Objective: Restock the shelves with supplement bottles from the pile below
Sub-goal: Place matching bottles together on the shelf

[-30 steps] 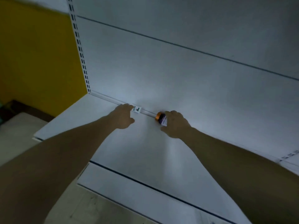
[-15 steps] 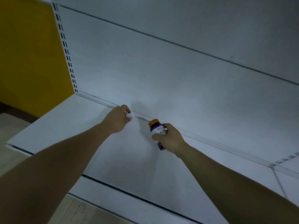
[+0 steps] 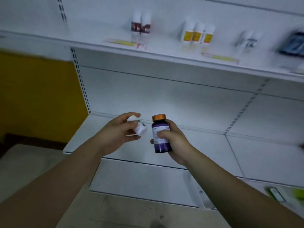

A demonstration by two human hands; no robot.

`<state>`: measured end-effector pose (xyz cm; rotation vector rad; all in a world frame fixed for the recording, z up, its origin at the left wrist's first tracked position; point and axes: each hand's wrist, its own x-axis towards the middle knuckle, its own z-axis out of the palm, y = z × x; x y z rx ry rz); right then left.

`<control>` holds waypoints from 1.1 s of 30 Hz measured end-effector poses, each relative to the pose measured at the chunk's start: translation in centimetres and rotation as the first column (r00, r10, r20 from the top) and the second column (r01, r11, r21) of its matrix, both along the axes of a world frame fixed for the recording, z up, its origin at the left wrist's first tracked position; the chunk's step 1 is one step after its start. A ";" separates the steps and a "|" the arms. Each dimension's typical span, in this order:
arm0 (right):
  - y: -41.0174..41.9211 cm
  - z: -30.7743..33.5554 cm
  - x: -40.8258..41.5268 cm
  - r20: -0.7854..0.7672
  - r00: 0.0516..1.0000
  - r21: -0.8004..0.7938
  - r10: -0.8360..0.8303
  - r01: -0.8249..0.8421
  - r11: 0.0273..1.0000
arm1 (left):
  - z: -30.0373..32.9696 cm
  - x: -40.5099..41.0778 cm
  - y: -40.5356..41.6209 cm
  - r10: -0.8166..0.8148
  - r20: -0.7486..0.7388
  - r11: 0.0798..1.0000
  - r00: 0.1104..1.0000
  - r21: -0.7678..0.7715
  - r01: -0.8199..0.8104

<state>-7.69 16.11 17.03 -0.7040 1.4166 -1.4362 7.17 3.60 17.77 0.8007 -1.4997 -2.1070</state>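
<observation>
Both hands have come up off the back of the lower shelf [image 3: 189,145] where, a second ago, they were reaching in low against the rear wall. Now each one is lifted in front of the person, in the middle of the frame, and each carries a bottle. The right hand [image 3: 172,140] has its fingers and thumb wrapped round a purple bottle [image 3: 160,137] with an orange cap, held upright with the label facing the camera. Half a second ago that bottle was tilted and low near the shelf's back edge; now it is clear of the shelf altogether. The left hand [image 3: 118,134] is closed round a smaller white bottle [image 3: 139,127], tipped on its side, cap toward the upper left.

The view has swung upward as well. The upper shelf [image 3: 148,53], which was out of sight before, now runs across the top of the frame, with two red-labelled bottles [image 3: 141,25] at upper centre and three yellow-labelled bottles [image 3: 197,32] to their right, all somewhat blurred. Further right are other items too smeared to name.

My reading is that the pick-up is done and the person is looking for where these two belong. The next move would be carrying them up to the upper shelf, likely into open space beside the standing groups.
</observation>
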 end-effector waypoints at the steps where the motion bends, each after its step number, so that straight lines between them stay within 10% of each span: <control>1: 1.3 1.3 0.3 -0.015 1.000 -0.016 -0.016 0.016 1.000 | 1.7 0.1 1.2 -0.032 -0.038 0.999 0.999 0.022 0.033; 12: 14.0 13.8 -3.8 -0.019 0.931 -0.245 -0.363 0.348 0.905 | 15.3 -5.6 13.2 -0.272 -0.280 0.960 0.921 -0.013 0.279; 33: 34.6 22.0 -27.6 0.121 0.876 -0.360 -0.466 0.476 0.802 | 21.5 -31.0 33.1 -0.385 -0.206 0.897 0.900 -0.312 0.313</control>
